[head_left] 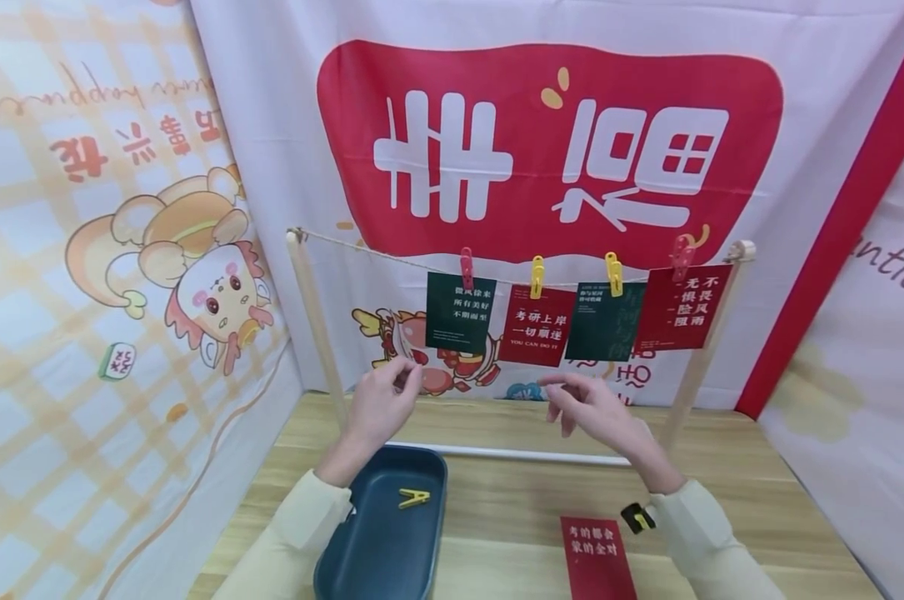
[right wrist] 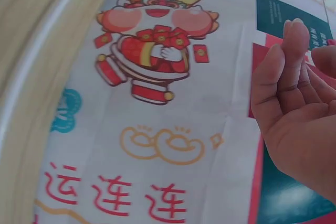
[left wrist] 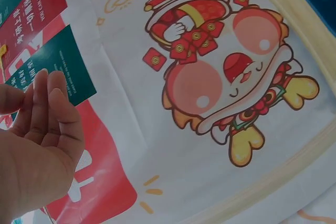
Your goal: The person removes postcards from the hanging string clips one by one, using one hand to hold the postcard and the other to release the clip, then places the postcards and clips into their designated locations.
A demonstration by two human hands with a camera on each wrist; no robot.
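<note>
My left hand (head_left: 384, 396) is raised below the leftmost green card (head_left: 461, 312), fingers bent and thumb near the fingertips, with nothing seen between them. A pink clothespin (head_left: 466, 268) pins that card to a string. In the left wrist view the hand overlaps the same card. My right hand (head_left: 590, 408) hovers below the second green card (head_left: 605, 325), its fingers loosely bent and holding nothing. A yellow clothespin (head_left: 613, 273) fastens this card. Between the two green cards hangs a red card (head_left: 534, 329) under another yellow clothespin (head_left: 537, 277). At the right end, a red clothespin (head_left: 682, 257) holds a red card (head_left: 687, 308).
The string (head_left: 362, 247) runs between two wooden posts (head_left: 317, 325) of a stand. On the table (head_left: 496, 492), a dark blue tray (head_left: 438, 500) contains a yellow clothespin (head_left: 414, 497). A red card (head_left: 597, 558) lies near the front. Printed cloth (head_left: 264, 67) surrounds the table's back and sides.
</note>
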